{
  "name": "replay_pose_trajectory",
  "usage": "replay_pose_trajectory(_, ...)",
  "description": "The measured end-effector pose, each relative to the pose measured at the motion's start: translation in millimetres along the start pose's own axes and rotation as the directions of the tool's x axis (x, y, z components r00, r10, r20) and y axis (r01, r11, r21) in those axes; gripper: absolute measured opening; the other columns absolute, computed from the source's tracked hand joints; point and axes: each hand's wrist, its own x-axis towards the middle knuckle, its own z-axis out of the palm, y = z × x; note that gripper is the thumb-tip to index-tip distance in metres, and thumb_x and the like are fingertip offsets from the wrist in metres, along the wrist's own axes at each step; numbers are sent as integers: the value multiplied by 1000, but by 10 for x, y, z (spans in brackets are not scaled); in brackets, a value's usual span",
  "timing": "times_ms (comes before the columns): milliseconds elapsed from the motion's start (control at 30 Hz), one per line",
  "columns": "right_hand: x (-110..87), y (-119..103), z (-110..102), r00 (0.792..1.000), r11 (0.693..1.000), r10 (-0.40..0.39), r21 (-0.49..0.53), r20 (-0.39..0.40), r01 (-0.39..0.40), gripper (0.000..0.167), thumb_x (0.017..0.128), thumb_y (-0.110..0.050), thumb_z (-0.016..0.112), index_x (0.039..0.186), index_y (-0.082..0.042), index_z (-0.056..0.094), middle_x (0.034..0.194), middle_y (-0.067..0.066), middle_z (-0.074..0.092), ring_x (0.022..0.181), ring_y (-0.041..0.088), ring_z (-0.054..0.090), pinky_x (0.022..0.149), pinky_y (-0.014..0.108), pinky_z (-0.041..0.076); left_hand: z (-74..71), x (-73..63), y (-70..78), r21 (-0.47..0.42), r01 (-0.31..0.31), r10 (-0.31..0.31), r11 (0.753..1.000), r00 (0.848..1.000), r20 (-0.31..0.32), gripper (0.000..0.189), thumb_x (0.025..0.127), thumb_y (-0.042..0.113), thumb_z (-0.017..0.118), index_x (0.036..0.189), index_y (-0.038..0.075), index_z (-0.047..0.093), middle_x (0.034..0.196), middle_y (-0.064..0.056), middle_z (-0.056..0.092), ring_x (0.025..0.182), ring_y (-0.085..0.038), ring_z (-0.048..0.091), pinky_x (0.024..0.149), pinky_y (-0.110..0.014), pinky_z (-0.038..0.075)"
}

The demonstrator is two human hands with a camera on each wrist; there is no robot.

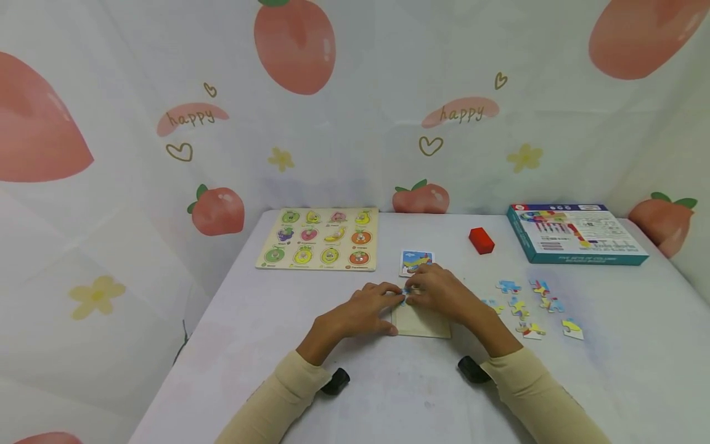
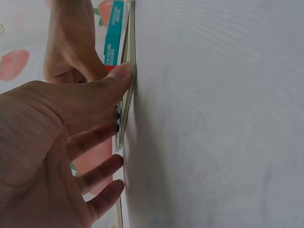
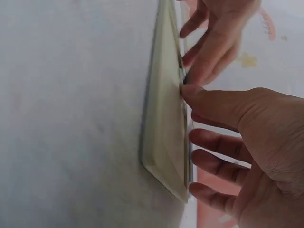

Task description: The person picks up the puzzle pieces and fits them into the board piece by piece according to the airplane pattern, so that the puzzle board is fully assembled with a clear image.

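Note:
A small pale wooden puzzle tray [image 1: 424,328] lies on the table in front of the person, its lower part bare. The left hand [image 1: 363,311] holds the tray at its left side, with its thumb [image 2: 121,71] on the edge and its index fingertip near the top left corner. At that corner the right hand [image 1: 444,293] pinches a blue jigsaw piece [image 1: 405,292] between thumb and index finger, largely covered by the fingers. Just beyond the right hand lies a square picture card [image 1: 415,261]. Loose jigsaw pieces [image 1: 519,308] are scattered to the right.
A wooden fruit board [image 1: 317,239] lies at the back left. A red block [image 1: 481,240] and a teal-edged box [image 1: 579,235] sit at the back right. Behind the table hangs a peach-printed cloth [image 1: 355,142].

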Motion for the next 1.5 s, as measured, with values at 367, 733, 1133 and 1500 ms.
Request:
replay_pose_trajectory(367,-175,314,-187,997,986,72,150,2,-72,33,96,-25,79,125,-8,77,116,7,75,118,33,60,102,56,51,8,-10,21,31,3,-4,1000,1000,11,71,98,37,77,160,16,49,163,5,44,149,-25,40,117,-48,37)
replay_pose_trajectory(733,-453,634,-471,984,976,173,142,-38,-166,42,93,-26,83,128,-4,75,116,12,74,118,37,60,99,60,52,23,-17,19,27,1,-1,1000,1000,5,72,98,36,78,161,16,48,164,6,44,150,-24,39,116,-46,36)
replay_pose_trajectory(1133,-668,1006,-694,951,938,309,154,26,-310,55,93,-37,82,136,-4,71,131,24,69,127,49,55,96,65,51,17,-25,29,47,7,-8,999,1000,10,73,99,37,77,162,17,46,165,5,43,150,-26,39,116,-48,37)
replay_pose_trajectory(1500,-891,1260,-779,903,895,424,120,73,-430,58,92,-40,80,139,-6,70,141,31,59,123,53,52,81,57,55,25,-17,26,37,6,-7,999,1000,13,73,99,37,77,162,17,46,165,5,43,150,-26,39,115,-48,37)
